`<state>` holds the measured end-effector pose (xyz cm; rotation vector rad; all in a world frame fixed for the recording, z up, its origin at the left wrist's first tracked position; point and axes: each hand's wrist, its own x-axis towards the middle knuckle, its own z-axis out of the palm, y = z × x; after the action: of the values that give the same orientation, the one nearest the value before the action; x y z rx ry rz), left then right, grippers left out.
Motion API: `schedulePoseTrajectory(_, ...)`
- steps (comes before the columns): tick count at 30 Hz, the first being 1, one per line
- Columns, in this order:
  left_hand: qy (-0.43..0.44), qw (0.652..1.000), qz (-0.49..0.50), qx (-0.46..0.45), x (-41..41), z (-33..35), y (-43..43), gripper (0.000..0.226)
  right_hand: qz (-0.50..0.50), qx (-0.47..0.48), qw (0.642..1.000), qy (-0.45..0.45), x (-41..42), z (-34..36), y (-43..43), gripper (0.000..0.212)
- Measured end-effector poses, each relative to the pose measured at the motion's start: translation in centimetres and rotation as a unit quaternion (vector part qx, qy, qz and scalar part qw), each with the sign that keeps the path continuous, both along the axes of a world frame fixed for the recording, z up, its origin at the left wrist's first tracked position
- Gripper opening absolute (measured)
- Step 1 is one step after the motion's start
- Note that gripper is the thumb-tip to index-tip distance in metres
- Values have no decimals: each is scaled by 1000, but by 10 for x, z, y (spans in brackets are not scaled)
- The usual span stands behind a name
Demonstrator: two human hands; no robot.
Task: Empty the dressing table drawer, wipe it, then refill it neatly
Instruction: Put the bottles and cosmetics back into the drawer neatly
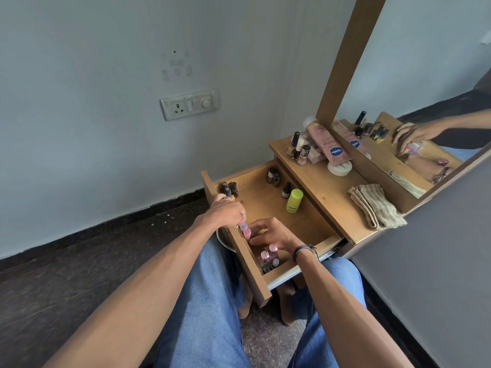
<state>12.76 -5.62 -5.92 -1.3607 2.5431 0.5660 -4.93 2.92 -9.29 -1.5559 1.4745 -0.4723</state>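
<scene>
Both hands (228, 209) (271, 233) crowd the drawer's (239, 251) front edge; middle floor bare.

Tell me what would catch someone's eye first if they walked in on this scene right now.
Probably the open wooden drawer in the middle, with the left hand and right hand meeting at its front edge over small pink-capped bottles. Next, the bright yellow-green bottle standing towards the back of the drawer. Then the pink lotion tube leaning against the mirror frame on the tabletop, with a folded cloth lying to its right.
</scene>
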Motion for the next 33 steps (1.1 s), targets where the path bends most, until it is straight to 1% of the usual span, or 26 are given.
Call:
schedulePoseTrajectory(6,12,1000,2,1,-1,-2,-1,50,2,2,1000,3,-1,0,1,37)
schedulePoseTrajectory(11,39,999,7,-4,1,-1,0,37,-8,6,1000,1,-2,1,1,38)
schedulePoseTrajectory(15,55,998,11,-13,2,0,2,38,-77,-5,997,8,-5,2,3,33)
schedulePoseTrajectory(17,82,996,27,-21,0,0,5,42,-130,-27,991,-10,-8,4,4,30)
schedulePoseTrajectory(20,126,990,57,-40,-7,2,13,44,-218,-64,973,-35,-11,8,7,19)
schedulePoseTrajectory(23,176,980,81,-43,-19,11,16,39,-277,-119,953,-41,-18,18,9,13)
schedulePoseTrajectory(26,228,967,104,-50,-35,27,9,32,-305,-183,935,-14,-34,40,1,16)
schedulePoseTrajectory(28,271,954,124,-20,-50,43,1,32,-337,-217,916,-27,-48,57,-14,17)
schedulePoseTrajectory(31,334,929,158,15,-74,64,-16,36,-430,-241,870,-25,-72,76,-44,22)
schedulePoseTrajectory(33,362,911,197,20,-87,74,-28,38,-459,-241,855,-23,-85,79,-63,33)
